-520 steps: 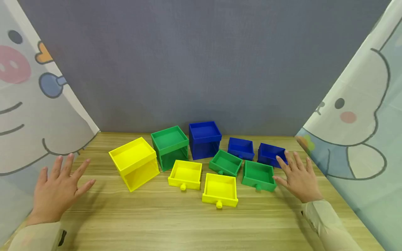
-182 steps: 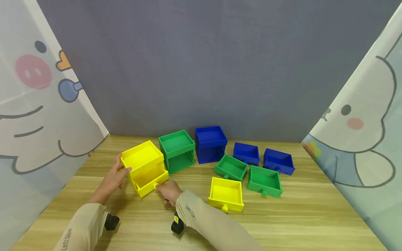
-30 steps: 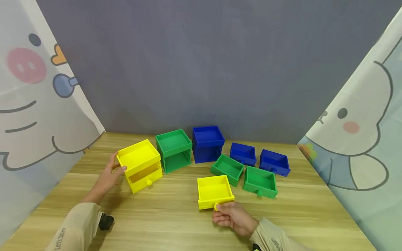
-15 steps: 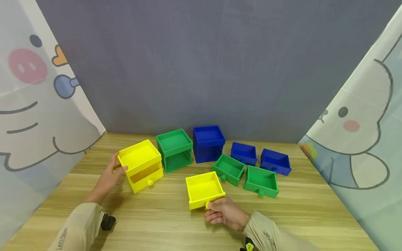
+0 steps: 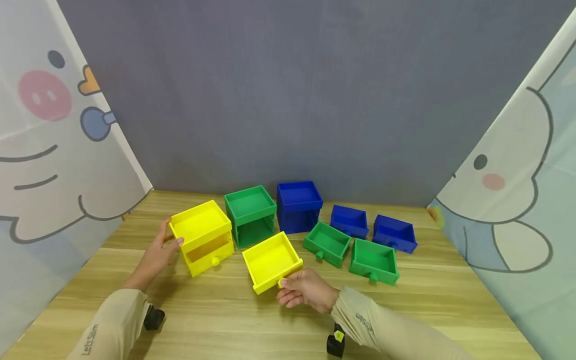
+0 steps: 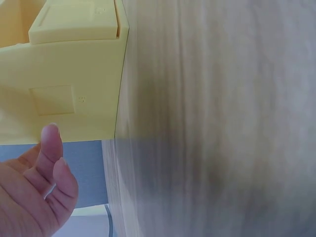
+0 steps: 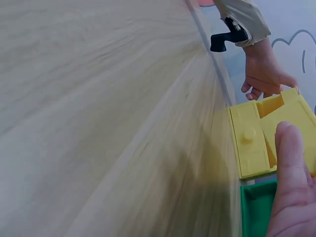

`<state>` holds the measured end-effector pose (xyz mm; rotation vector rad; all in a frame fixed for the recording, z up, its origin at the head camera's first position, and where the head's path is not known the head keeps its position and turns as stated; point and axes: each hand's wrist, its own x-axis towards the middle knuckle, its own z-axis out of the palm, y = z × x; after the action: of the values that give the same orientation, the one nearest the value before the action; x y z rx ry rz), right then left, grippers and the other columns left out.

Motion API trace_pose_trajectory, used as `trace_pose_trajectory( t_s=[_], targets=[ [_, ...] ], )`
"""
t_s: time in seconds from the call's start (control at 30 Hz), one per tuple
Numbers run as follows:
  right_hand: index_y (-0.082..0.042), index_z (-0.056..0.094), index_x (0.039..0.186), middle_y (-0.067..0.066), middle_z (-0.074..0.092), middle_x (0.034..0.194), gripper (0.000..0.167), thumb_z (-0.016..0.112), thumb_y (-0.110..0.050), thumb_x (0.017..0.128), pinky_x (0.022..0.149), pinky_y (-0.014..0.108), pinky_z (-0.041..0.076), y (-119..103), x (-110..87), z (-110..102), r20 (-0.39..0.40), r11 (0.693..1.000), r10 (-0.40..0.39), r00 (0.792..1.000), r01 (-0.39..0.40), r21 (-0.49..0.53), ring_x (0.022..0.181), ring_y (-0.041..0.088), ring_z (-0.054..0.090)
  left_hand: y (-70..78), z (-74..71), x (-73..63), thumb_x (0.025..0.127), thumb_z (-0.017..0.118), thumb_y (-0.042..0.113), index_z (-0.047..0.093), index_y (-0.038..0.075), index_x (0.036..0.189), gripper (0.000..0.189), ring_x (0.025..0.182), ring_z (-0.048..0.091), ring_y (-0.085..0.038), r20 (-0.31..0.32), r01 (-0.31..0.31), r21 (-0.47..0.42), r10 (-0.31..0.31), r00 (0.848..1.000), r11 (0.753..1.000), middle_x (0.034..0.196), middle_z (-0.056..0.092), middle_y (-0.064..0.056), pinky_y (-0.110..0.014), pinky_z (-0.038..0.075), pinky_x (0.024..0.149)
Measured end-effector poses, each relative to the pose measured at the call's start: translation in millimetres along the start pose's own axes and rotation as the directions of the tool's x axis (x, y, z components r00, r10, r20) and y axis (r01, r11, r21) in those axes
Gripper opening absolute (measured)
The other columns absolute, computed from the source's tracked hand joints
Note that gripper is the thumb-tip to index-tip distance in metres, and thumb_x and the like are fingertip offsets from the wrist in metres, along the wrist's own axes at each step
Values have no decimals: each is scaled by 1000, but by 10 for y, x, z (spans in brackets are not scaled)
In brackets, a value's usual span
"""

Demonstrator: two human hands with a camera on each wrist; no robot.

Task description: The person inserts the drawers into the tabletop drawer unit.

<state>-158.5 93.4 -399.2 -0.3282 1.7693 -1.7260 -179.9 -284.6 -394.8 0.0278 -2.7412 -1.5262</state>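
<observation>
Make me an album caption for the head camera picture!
Right grip holds a yellow drawer by its knob; left grip holds the yellow cabinet.

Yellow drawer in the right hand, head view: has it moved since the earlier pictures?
Yes: the yellow drawer has shifted left, nearer the yellow cabinet, judged against the green cabinet.

We are holding our right hand (image 7: 295, 190) against a tilted yellow drawer (image 7: 294, 116), one digit covering part of it and hiding the exact contact. Beyond the grip a yellow cabinet (image 7: 270, 105) is standing, its lower drawer (image 7: 243, 155) showing us a round knob (image 7: 249, 134), its upper compartment gaping past the held piece. On the cabinet's side away from the grip, our left hand (image 7: 262, 70) is touching it, a black device (image 7: 229, 38) and pale sleeve (image 7: 247, 19) showing at the wrist. Just beside the palm a green piece (image 7: 259, 210) is peeking out; left of the grip, wooden tabletop (image 7: 123, 108) is lying.
</observation>
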Motion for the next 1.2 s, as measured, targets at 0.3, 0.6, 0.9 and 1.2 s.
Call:
trace_pose_trajectory(
  t_s=[0.3, 0.6, 0.9, 1.2],
  targets=[
    [20, 57, 107, 8, 70, 82, 30, 49, -7, 99, 67, 24, 56, -59, 196, 195, 64, 1000, 26, 998, -26, 2, 68, 9, 66, -8, 10, 11, 103, 41, 37, -16, 16, 152, 79, 116, 42, -57, -5, -4, -4, 4, 1000, 1000, 144, 17, -43, -41, 51, 71],
    [19, 60, 105, 19, 70, 87, 28, 51, -7, 98, 67, 27, 57, -76, 338, 411, 89, 999, 24, 996, -26, 19, 67, 10, 66, -13, 15, 9, 103, 41, 36, -15, 15, 153, 78, 115, 44, -56, -10, -10, 3, 10, 1000, 1000, 143, 19, -43, -38, 50, 68],
    [20, 60, 104, 25, 69, 90, 29, 51, -7, 98, 67, 29, 57, -80, 475, 569, 111, 1000, 0, 994, -2, 22, 67, 11, 66, 20, 9, 3, 103, 41, 38, -15, 17, 153, 78, 117, 41, -58, -10, -24, -10, 24, 1000, 1000, 144, 16, -43, -40, 51, 71],
    [19, 61, 100, 27, 68, 88, 27, 51, -6, 97, 66, 32, 58, -79, 626, 670, 78, 1000, -16, 997, 15, 9, 66, 14, 67, 20, -13, -10, 103, 40, 38, -16, 18, 153, 78, 119, 38, -59, 3, -24, -4, 24, 1000, 1000, 144, 16, -43, -41, 51, 72]
  ],
)
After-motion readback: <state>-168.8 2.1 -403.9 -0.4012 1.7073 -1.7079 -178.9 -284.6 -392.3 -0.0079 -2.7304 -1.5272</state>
